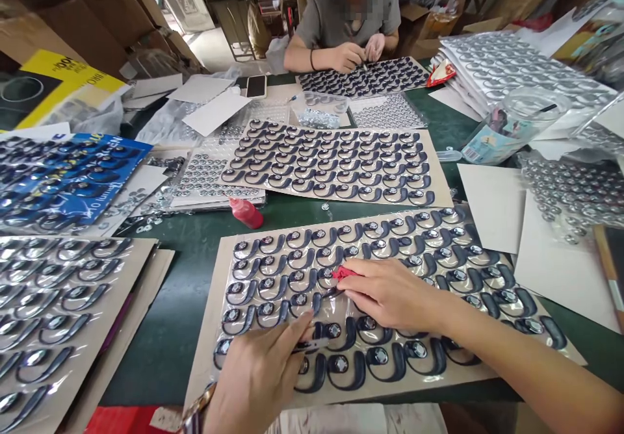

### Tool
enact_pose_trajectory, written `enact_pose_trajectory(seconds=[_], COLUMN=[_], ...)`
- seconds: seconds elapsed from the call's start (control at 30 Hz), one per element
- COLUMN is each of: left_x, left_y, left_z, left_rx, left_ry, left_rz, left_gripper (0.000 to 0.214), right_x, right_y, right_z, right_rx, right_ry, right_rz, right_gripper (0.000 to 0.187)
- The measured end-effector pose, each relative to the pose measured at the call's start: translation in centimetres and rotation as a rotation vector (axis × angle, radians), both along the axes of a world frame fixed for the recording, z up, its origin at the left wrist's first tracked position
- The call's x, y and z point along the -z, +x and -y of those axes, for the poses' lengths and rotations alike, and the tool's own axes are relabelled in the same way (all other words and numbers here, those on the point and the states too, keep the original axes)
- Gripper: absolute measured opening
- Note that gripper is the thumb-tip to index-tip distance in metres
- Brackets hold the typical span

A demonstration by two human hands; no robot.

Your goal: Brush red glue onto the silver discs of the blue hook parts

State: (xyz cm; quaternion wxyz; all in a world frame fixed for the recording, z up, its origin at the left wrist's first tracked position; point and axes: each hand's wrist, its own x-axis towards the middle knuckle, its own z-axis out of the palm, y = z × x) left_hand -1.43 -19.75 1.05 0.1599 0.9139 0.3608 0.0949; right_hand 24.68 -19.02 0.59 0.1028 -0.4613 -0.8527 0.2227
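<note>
A cardboard sheet [205,349] covered with rows of dark blue ear-hook pieces under clear film lies in front of me on the green table. My right hand [390,291] rests on the sheet, fingers closed on a small red tool [344,273] whose tip points left at one piece. My left hand [258,375] is at the sheet's near edge, fingers pinched on a thin metal tool [314,344], possibly tweezers, lying across the lower row.
A second filled sheet [439,193] lies behind mine, with a red bottle [246,213] between them. More sheets [58,304] lie at left, white paper [492,206] at right. A person in grey [341,18] works opposite on another sheet. A phone [256,86] lies nearby.
</note>
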Motion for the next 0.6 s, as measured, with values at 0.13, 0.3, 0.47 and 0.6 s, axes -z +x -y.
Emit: enact_pose_trajectory(seconds=[0.13, 0.3, 0.47, 0.6], left_x=[0.6, 1.3, 1.5, 1.5], left_y=[1.4, 2.0, 2.0, 2.3], left_z=[-1.9, -3.1, -3.0, -2.9], left_rx=[0.026, 0.058, 0.087, 0.106], left_ry=[0.002, 0.029, 0.087, 0.138], left_rz=[-0.016, 0.000, -0.005, -0.013], left_gripper=[0.037, 0.033, 0.026, 0.024], right_x=[-0.4, -1.4, -1.6, -1.1], right_y=[-0.1, 0.4, 0.1, -1.2], right_z=[0.0, 0.5, 1.2, 1.1], right_rx=[-0.001, -0.015, 0.071, -0.073], right_ry=[0.013, 0.066, 0.329, 0.477], right_rz=[0.013, -0.011, -0.052, 0.075], right_gripper=[0.024, 0.046, 0.041, 0.028])
